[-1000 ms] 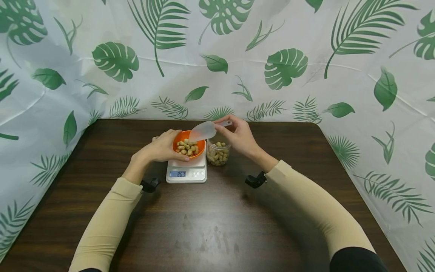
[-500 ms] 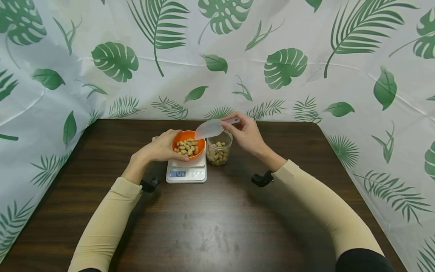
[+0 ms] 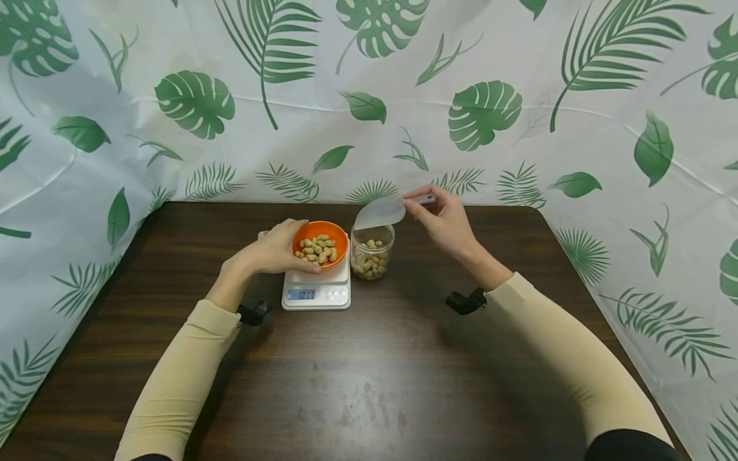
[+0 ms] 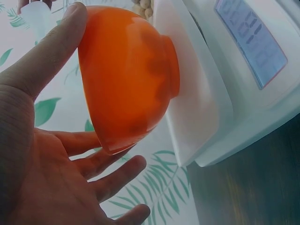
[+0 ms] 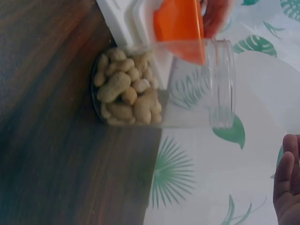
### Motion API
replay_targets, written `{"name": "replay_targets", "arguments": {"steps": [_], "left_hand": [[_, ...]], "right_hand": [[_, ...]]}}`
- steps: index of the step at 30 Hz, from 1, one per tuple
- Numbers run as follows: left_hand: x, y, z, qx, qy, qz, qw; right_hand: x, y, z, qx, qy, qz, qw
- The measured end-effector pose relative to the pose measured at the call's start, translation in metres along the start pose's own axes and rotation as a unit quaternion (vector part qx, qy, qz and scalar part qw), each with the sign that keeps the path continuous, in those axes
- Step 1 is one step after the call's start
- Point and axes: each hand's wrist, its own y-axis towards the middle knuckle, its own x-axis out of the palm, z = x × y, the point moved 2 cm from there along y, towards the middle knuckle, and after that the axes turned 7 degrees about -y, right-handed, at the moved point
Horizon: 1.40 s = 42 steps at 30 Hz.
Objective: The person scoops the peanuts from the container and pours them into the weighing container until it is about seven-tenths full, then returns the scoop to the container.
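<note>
On a white kitchen scale [image 3: 319, 303] stands an orange bowl [image 3: 341, 240] with peanuts in their shells. My left hand [image 3: 271, 250] holds this bowl by its sides, the thumb along the rim in the left wrist view and the other fingers spread beyond it. A frosted white scoop [image 3: 380, 212] is pinched by its handle in my right hand [image 3: 445, 219]; its blade hangs over the mouth of a clear jar [image 3: 390, 244]. Peanuts [image 5: 124, 89] fill about the lower half of the jar, just right of the scale. The right wrist view catches only my right fingertips.
The dark wooden table [image 3: 357, 384] stretches in front of the scale and jar. A white sheet with green leaves [image 3: 484, 115] hangs behind the back edge. Each wrist wears a small black camera [image 3: 466, 301].
My right hand has drawn the scoop away from the bowl, rightward to above the jar. The scale's display digits have changed. My left hand stays on the bowl.
</note>
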Motion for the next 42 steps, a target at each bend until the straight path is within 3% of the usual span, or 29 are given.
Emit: {"name": "replay_targets", "arguments": {"steps": [9, 19, 26, 42], "left_hand": [[-0.001, 0.0, -0.002, 0.002, 0.0, -0.001, 1.0], [-0.001, 0.0, -0.002, 0.003, 0.001, -0.001, 1.0], [0.0, 0.0, -0.002, 0.003, -0.001, -0.002, 1.0], [0.001, -0.002, -0.004, 0.009, -0.005, -0.004, 0.9999]], "right_hand": [[-0.003, 0.003, 0.01, 0.008, -0.038, -0.014, 0.999], [0.013, 0.004, 0.013, 0.024, -0.1, -0.067, 0.992], [0.025, 0.003, 0.017, 0.029, -0.131, -0.083, 0.987], [0.034, -0.006, 0.034, 0.065, -0.127, -0.122, 0.982]]}}
